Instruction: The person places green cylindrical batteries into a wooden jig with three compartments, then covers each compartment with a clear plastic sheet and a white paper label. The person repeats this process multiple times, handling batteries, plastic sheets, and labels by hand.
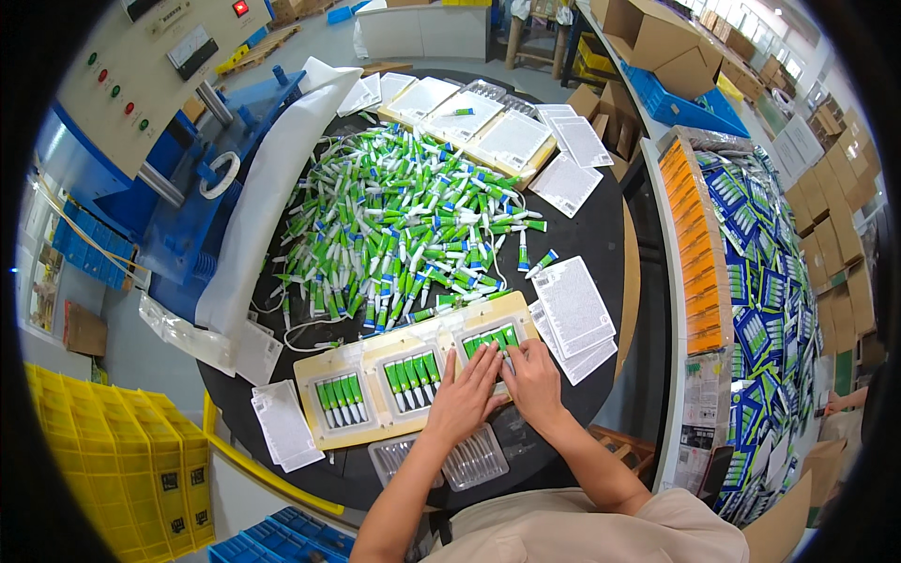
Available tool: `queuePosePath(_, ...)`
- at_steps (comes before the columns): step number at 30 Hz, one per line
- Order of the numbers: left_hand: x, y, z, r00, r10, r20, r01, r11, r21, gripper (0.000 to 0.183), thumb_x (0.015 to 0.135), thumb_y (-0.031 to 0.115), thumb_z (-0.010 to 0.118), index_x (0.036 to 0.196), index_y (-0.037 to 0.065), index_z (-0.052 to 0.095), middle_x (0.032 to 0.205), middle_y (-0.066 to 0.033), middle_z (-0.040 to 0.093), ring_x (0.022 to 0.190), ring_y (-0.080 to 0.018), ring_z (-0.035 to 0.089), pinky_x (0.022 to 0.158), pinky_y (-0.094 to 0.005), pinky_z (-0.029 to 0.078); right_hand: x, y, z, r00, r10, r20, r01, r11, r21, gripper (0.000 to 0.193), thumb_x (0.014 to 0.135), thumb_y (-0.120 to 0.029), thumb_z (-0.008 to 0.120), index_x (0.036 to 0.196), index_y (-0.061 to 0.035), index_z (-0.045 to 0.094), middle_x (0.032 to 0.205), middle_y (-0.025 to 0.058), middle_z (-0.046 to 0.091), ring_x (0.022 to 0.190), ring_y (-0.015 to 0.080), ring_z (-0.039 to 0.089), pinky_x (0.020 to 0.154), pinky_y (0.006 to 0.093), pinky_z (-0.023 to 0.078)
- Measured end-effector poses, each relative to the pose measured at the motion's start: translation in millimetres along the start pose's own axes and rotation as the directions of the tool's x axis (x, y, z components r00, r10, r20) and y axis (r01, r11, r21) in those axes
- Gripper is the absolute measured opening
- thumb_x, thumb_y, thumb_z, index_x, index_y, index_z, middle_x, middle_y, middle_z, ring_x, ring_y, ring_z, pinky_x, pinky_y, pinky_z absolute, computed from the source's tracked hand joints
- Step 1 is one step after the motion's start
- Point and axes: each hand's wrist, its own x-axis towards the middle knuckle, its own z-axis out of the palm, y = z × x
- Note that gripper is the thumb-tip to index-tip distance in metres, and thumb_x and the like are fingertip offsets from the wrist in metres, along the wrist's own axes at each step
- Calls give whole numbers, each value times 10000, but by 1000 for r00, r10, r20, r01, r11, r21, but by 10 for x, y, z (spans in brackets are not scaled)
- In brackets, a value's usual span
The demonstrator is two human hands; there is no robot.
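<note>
A cream jig board [343, 436] with three openings lies along the near side of the black round table. Small green-and-white tubes stand in rows in its left [342, 402] and middle [413, 380] openings. More tubes [490, 340] lie in the right opening, partly hidden by my hands. My left hand [464, 392] is laid across that opening, fingers stretched out and fingertips at the tubes. Beside it, my right hand [535, 383] rests with spread, slightly bent fingers on the same row. Beyond the board spreads a large heap of tubes [394, 216].
Transparent blister trays [474, 460] lie before the board. Printed white cards lie at left [286, 427] and right [574, 305]. A second board [469, 122] sits at the far edge. Blue machinery [160, 225] stands left, yellow crates [113, 460] below it, a bin of packaged tubes [765, 310] right.
</note>
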Motion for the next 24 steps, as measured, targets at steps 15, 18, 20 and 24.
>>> queuePosePath(15, -68, -50, 17, 1000, 1, -16, -2, 999, -34, 712, 966, 463, 605, 1527, 59, 433, 1629, -63, 372, 1531, -222, 296, 1252, -548, 161, 29, -178, 26, 986, 156, 54, -139, 962, -237, 242, 765, -210, 788, 818, -27, 639, 914, 119, 564, 868, 291, 643, 692, 380, 546)
queuePosePath(18, -69, -63, 13, 1000, 2, -7, -2, 999, -33, 698, 989, 485, 566, 1530, 65, 428, 1632, -60, 366, 1534, -217, 284, 1248, -555, 168, 21, -195, 23, 974, 223, 36, -213, 959, -185, 248, 767, -219, 793, 837, -34, 643, 908, 116, 563, 813, 304, 661, 632, 394, 545)
queuePosePath(20, -70, -65, 13, 1000, 2, -15, -3, 999, -41, 698, 989, 485, 567, 1529, 66, 429, 1630, -61, 370, 1531, -217, 290, 1248, -555, 169, 12, -190, 8, 961, 274, 48, -266, 955, -132, 207, 795, -188, 774, 877, -36, 658, 894, 118, 595, 741, 328, 680, 589, 421, 543)
queuePosePath(24, -72, -55, 10, 1000, -6, -22, 5, 999, -50, 700, 987, 490, 569, 1528, 69, 430, 1623, -62, 381, 1525, -216, 304, 1249, -554, 169, -15, -116, -69, 969, 230, -84, -216, 965, 149, 135, 852, -80, 725, 966, -16, 692, 898, 139, 671, 748, 326, 695, 620, 414, 554)
